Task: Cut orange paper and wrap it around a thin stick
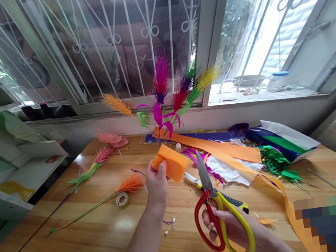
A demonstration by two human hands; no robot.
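My left hand (157, 183) grips a folded piece of orange paper (173, 164), with the thumb pressed on its face. In my right hand (230, 225) is a pair of scissors (204, 175) with one red and one yellow handle. Their blades point up and look closed or nearly so, a little to the right of the orange paper and apart from it. Behind the scissors a yellow and black utility knife (232, 202) lies on the table. A long orange paper strip (221, 152) runs across the table behind my hands.
Paper grass plumes (161, 77) in several colours stand at the back, by the barred window. On the left lie a pink paper flower (112, 139), an orange plume (130, 184) and a tape roll (122, 200). Green tinsel scraps (274, 159) and rolled sheets (281, 140) lie at right.
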